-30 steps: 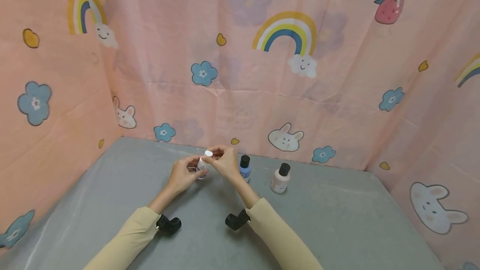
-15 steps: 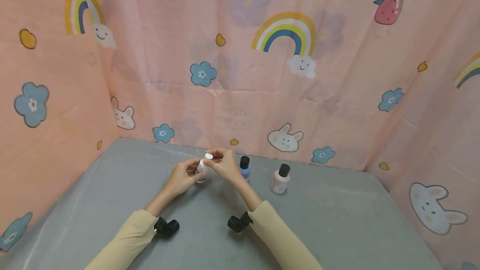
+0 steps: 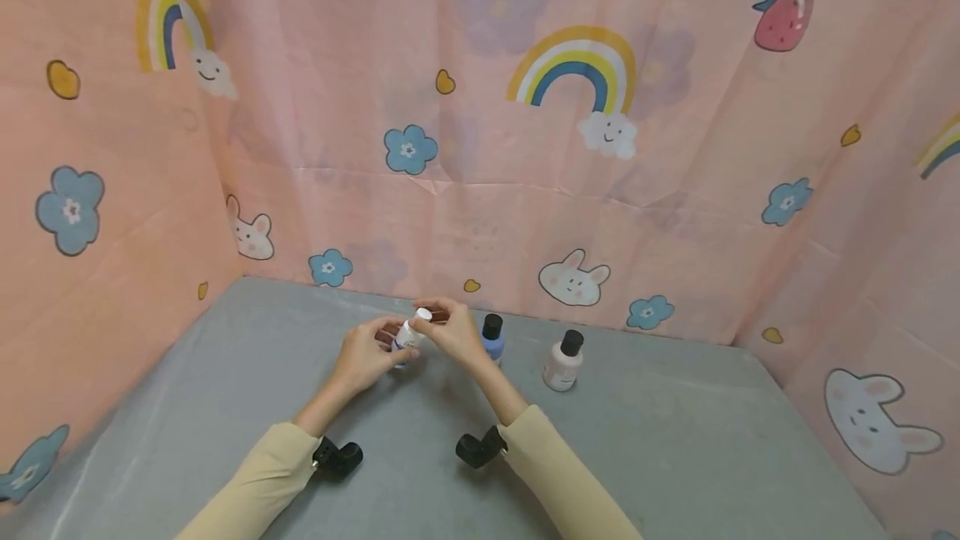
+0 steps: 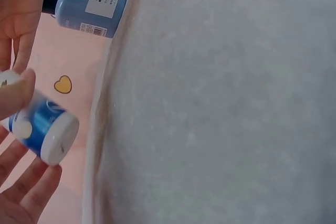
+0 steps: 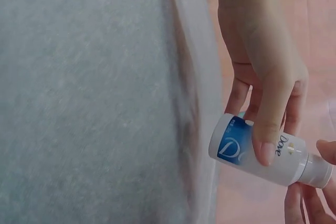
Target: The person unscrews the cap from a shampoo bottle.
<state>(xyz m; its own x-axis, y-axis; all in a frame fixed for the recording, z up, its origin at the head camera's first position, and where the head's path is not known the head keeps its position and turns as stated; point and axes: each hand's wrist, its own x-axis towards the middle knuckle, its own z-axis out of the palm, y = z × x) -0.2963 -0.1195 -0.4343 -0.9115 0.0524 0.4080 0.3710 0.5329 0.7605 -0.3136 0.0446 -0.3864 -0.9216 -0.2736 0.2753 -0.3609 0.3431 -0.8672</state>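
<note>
A small white-and-blue Dove bottle [image 3: 408,335] is held between both hands, tilted with its white cap [image 3: 423,315] toward the upper right in the head view. My left hand [image 3: 365,354] grips the bottle's body, thumb across the front and fingers behind. At the other end, my right hand [image 3: 457,334] pinches the cap between thumb and fingers. The right wrist view shows the bottle's label [image 5: 234,142] and the left thumb [image 5: 266,145] pressed over it. In the left wrist view, the base [image 4: 61,139] faces the camera.
A blue bottle [image 3: 492,342] with a black cap stands just right of my right hand, partly behind the wrist. Farther right stands a pale pink bottle [image 3: 562,367], also black-capped. The grey table [image 3: 675,440] ends at a pink patterned curtain [image 3: 480,215].
The Dove bottle has come down slightly and leans more to the right, with both hands keeping their hold. The other two bottles have stayed in place.
</note>
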